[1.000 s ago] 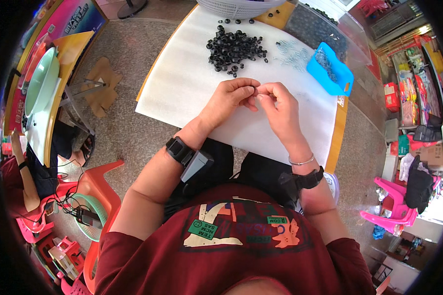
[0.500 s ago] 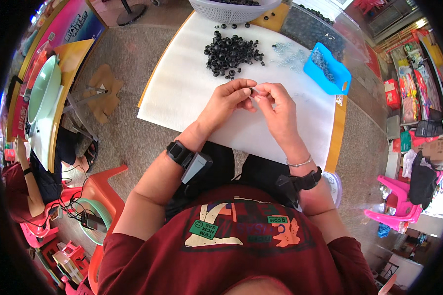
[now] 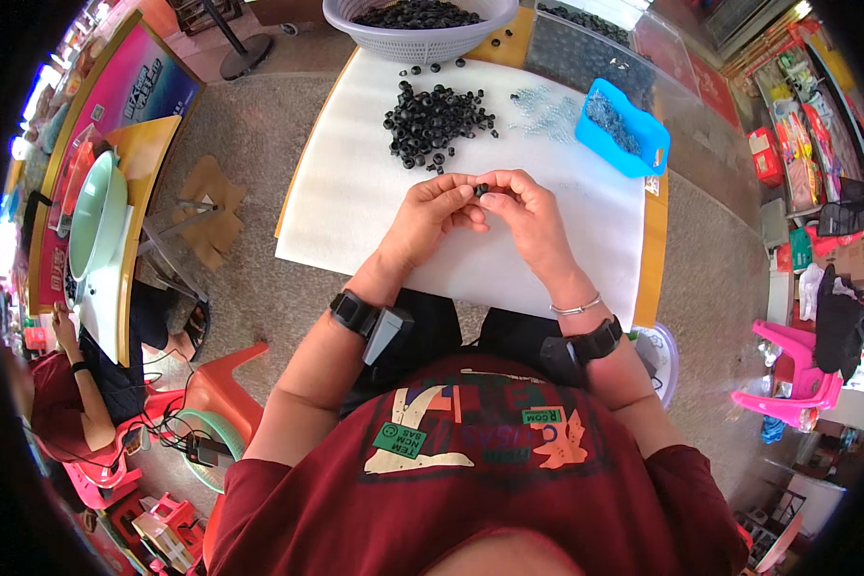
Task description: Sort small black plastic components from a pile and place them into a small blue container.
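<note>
A small black round part (image 3: 481,190) is pinched between my two hands above the white-covered table (image 3: 355,192). On its left side, my left hand (image 3: 430,219) closes thumb and forefinger on it. The fingertips of my right hand (image 3: 530,223) grip the same part from the right and partly hide it. Just beyond my hands lies a loose pile of black round parts (image 3: 439,123). Small clear bluish pieces (image 3: 544,113) are scattered to the right of that pile. A blue plastic tray (image 3: 653,144) with more of these pieces stands at the table's right side.
At the table's far edge sits a grey basket (image 3: 422,43) full of black parts, beside a clear plastic bin (image 3: 586,58). To the left, another person (image 3: 62,398) sits at a table with a green basin (image 3: 99,216). A pink stool (image 3: 792,370) stands at right.
My hands now meet around a black part that shows more clearly between the fingertips. They sit slightly lower in the picture, and the whole view has shifted a little.
</note>
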{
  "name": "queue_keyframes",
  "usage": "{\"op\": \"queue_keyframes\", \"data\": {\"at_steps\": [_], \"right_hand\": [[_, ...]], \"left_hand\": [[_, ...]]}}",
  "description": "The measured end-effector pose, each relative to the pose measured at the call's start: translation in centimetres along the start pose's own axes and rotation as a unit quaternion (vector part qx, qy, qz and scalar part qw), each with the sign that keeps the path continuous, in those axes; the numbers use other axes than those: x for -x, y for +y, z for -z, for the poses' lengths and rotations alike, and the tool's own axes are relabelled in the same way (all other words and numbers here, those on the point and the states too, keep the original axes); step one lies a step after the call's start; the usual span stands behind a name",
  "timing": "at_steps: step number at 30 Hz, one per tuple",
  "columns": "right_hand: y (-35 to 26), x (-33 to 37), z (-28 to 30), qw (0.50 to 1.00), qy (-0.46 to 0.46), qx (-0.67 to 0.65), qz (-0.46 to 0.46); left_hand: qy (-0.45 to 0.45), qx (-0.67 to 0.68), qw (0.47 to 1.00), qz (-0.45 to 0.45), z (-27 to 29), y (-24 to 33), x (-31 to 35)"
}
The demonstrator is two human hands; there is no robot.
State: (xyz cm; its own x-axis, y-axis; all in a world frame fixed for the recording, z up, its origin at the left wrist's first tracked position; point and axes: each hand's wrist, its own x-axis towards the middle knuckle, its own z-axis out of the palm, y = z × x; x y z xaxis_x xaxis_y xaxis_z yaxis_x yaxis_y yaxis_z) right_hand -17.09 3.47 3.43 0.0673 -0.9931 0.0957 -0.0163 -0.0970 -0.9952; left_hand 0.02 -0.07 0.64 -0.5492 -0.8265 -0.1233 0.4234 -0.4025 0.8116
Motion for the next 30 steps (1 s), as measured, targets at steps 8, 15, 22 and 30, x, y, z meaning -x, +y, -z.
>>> {"op": "queue_keyframes", "data": {"at_steps": [8,15,22,30], "right_hand": [[0.6,-0.2,-0.1,0.997,0.002,-0.077,-0.015],[1.5,-0.4,-0.3,0.996,0.036,-0.084,-0.022],[3.0,-0.6,-0.7,0.994,0.08,0.047,0.056],[2.6,-0.3,-0.7,0.997,0.059,0.01,0.04]], "left_hand": [[0.009,0.037,0.999,0.0,-0.1,-0.2,-0.3],[0.035,0.035,0.999,-0.014,-0.8,-0.1,-0.5],[0.077,-0.017,0.997,-0.014,-1.3,-0.3,-0.5],[0.106,-0.076,0.991,-0.025,-2.1,-0.5,-0.5]]}}
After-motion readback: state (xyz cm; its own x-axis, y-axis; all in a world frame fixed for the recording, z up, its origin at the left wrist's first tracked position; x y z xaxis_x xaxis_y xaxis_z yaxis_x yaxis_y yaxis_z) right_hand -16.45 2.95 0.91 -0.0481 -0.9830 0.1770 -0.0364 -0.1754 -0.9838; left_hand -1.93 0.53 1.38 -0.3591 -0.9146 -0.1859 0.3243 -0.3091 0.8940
